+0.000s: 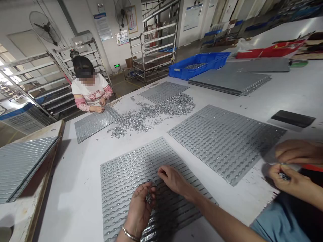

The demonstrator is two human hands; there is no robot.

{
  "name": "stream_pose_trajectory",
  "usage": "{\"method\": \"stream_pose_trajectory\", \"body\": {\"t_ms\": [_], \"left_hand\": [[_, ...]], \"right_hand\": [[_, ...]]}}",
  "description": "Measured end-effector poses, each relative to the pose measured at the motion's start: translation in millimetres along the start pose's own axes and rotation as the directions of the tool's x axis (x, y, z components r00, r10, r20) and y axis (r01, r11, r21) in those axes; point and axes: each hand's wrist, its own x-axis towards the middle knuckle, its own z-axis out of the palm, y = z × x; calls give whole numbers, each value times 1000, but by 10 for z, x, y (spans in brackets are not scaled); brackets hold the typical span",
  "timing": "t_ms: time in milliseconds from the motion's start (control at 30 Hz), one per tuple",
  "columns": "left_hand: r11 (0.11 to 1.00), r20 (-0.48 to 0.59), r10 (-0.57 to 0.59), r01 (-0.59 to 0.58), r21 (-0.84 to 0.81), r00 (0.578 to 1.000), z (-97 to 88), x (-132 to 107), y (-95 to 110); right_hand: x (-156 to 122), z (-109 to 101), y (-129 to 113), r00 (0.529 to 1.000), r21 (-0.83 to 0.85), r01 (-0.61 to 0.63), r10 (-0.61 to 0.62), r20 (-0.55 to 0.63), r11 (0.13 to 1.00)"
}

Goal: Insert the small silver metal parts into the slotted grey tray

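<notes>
A grey sheet [121,174] with rows of grooves lies in front of me, small shiny oval metal pieces set along many of them. My left hand [141,205], a bangle on its wrist, is curled round several loose metal pieces [148,197] above the sheet. Just right of it, my right hand [173,179] is closed in a pinch over the grooves. Its fingertips face away from me, so whatever they hold is hidden. Beyond the sheet spreads a heap of the same metal pieces [141,117] on the white table [80,168].
A second grooved sheet [222,137] lies at right, near a co-worker's hands [290,174]. Across the table another person [91,87] works over a sheet [93,124]. Behind stand a blue crate [176,71] and stacked grey sheets [227,80]. More sheets [22,164] rest at left.
</notes>
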Motion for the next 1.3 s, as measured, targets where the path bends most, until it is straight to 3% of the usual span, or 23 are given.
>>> {"method": "stream_pose_trajectory", "body": {"t_ms": [233, 467, 633, 733, 833, 967, 1100, 1233, 1300], "left_hand": [[999, 48, 27, -29, 31, 998, -43, -5, 23], [993, 62, 91, -95, 67, 994, -18, 48, -14], [999, 25, 41, -42, 34, 999, -6, 13, -6], [1000, 39, 24, -24, -7, 999, 38, -45, 21], [998, 109, 49, -52, 23, 993, 97, -90, 25], [983, 163, 102, -125, 136, 981, 109, -82, -49], [957, 186, 104, -149, 250, 977, 45, -23, -143], [991, 91, 42, -53, 121, 995, -4, -5, -153], [996, 79, 12, -19, 84, 997, -17, -22, -130]], "right_hand": [[119, 33, -41, 995, -203, -40, 57, 81, 978], [117, 43, 3, 996, -290, 22, 6, 94, 957], [-29, 51, -122, 999, -155, 47, -47, 5, 987], [-222, 40, -262, 989, 17, 89, -91, 114, 996], [-399, 50, -325, 981, 140, 36, -62, 182, 990], [-506, 56, -274, 990, 145, -36, 15, 141, 989], [-439, -13, -175, 977, 133, -83, 55, 205, 988], [-262, -71, -92, 997, 76, -79, 80, -5, 994], [-196, -73, -80, 993, 146, -110, 114, -22, 983]]}}
